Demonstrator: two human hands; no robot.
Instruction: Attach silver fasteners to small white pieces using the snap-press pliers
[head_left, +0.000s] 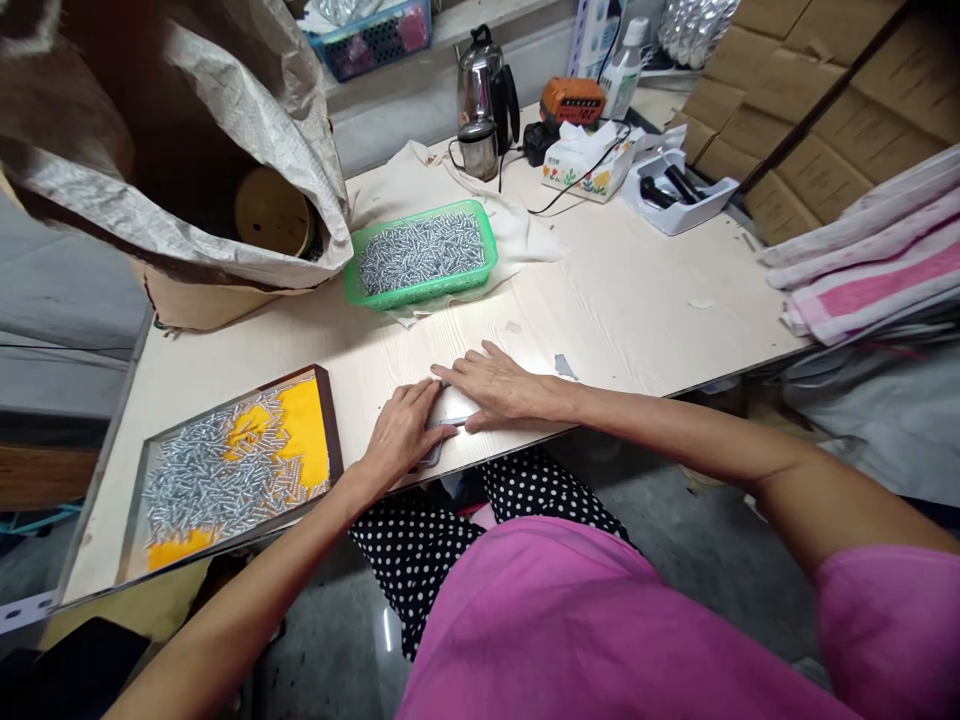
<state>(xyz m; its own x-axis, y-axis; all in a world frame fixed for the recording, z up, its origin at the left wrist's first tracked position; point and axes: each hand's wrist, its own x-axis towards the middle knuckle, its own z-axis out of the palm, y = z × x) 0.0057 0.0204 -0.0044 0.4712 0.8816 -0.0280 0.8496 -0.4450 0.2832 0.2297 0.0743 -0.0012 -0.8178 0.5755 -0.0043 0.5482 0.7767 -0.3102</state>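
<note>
My left hand (403, 432) and my right hand (496, 385) rest together at the near edge of the pale table (645, 300), on a small flat clear bag (448, 418) that looks like plastic. The left fingers curl over its left end. The right hand lies flat on it with fingers stretched out. What the bag holds is hidden under the hands. A brown-framed tray with a yellow bottom (309, 425), strewn with several silver screws, lies to the left. A green basket (487, 240) full of screws stands farther back.
A woven sack in a cardboard box (225, 150) stands at the back left. A steel kettle (484, 85), a tissue box (589, 165), an orange device (574, 98) and a white holder (679, 195) line the far edge. Folded towels (870, 260) and cardboard (817, 100) are at the right.
</note>
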